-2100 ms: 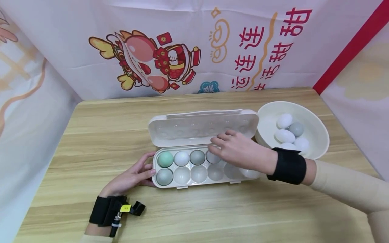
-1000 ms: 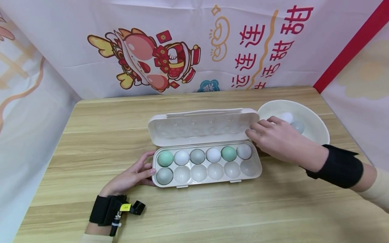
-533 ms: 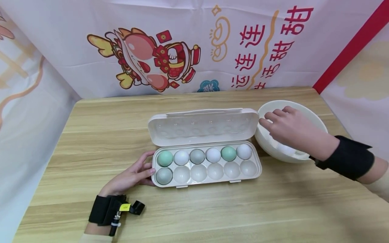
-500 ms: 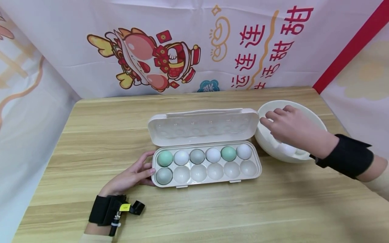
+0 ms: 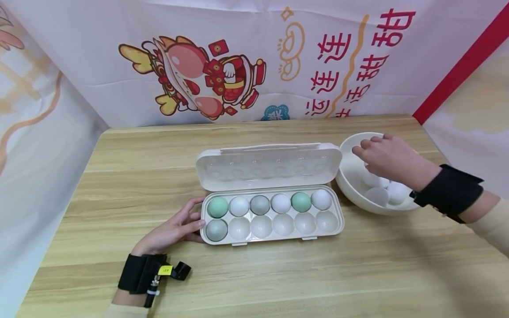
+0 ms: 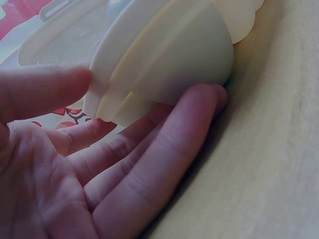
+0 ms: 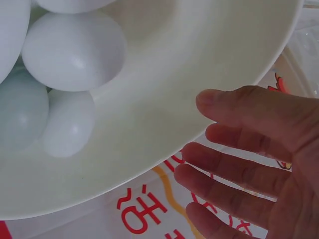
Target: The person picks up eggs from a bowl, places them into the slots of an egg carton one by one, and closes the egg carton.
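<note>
A white egg box (image 5: 274,239) lies open, its lid (image 5: 270,170) tilted back. Eggs fill its back row, among them a green egg (image 5: 301,202); one grey egg (image 5: 216,230) sits at the front left, and the other front hollows are bare. My left hand (image 5: 175,227) holds the box's left end, thumb on the rim and fingers under and against its side, as the left wrist view shows. Over the cream bowl (image 5: 350,194) hovers my right hand (image 5: 391,158). In the right wrist view its fingers are apart, holding nothing, clear of the white eggs (image 7: 75,51).
The bowl stands close to the box's right end. A printed white cloth (image 5: 246,26) rises behind the wooden table (image 5: 151,154), and more cloth hangs at both sides. A black strap with a small camera (image 5: 180,270) is on the left wrist.
My right hand has gone from above the box rightward to the bowl, and within the last half second slightly farther back and right over it. The left hand has kept its hold.
</note>
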{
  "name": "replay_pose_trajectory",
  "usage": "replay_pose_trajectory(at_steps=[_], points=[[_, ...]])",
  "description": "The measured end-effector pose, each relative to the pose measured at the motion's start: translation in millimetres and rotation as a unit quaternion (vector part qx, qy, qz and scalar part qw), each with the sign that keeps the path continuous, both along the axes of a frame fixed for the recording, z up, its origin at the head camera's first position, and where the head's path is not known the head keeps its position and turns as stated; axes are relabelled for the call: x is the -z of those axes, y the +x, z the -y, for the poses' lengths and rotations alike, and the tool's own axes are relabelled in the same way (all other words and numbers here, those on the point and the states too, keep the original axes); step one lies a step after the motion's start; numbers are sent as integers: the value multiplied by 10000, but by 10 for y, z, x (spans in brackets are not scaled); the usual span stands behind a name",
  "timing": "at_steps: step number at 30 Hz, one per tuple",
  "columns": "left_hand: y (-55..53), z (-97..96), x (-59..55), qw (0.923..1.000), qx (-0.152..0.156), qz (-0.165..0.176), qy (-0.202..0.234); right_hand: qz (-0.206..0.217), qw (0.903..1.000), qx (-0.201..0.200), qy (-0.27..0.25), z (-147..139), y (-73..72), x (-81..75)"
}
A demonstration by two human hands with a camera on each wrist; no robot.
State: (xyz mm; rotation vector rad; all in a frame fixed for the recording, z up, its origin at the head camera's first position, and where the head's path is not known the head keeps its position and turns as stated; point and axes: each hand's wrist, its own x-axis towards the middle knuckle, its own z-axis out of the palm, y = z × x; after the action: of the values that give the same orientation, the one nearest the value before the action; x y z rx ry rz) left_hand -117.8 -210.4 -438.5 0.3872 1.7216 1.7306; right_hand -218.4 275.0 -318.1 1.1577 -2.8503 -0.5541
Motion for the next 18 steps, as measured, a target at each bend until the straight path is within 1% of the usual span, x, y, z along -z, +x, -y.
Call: replay_pose_trajectory(at_steps=[4, 9, 13, 18], points=[[1, -2, -6, 10000, -18, 9, -28, 258, 9991, 316, 74, -37, -85, 28], [2, -6, -10, 10000, -27, 13, -80, 635, 9960, 634, 41, -100, -179, 105], [4, -5, -11, 10000, -32, 23, -64, 854, 9941, 670, -44, -146, -218, 175], [6, -4, -9, 10000, -50, 16, -19, 834, 9952, 509, -37, -203, -260, 258]])
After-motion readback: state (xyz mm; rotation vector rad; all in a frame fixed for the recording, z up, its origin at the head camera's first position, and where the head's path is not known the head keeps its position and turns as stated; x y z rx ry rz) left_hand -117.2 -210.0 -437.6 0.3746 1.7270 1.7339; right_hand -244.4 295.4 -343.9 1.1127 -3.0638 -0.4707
